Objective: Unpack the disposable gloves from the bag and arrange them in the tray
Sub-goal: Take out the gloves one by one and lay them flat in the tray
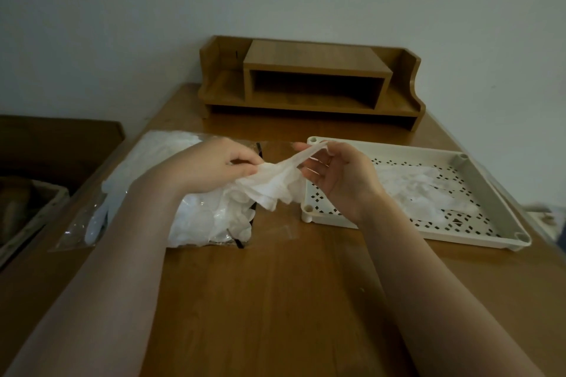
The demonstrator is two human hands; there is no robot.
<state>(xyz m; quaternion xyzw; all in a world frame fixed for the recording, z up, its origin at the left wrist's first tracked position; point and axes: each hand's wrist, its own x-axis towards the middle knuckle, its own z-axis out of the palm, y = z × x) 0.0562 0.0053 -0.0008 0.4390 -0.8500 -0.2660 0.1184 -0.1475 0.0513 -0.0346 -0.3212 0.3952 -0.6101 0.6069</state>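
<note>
Wooden surface (275, 300) with bag (196, 217) and tray (477, 180).
Left hand (211, 165) and right hand (340, 174) both pinch one glove (275, 184), stretched between them.

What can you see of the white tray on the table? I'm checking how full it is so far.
The tray is a cream, plastic-looking rectangle with a low raised rim, round post sockets at its corners and a floor pierced with small diamond-shaped cutouts. It lies flat on the wooden table, to the right of the bag of gloves. A few thin translucent white gloves lie spread on its floor, leaving much of the pattern uncovered. The right hand hovers over its near-left corner, not clearly touching it.
</note>
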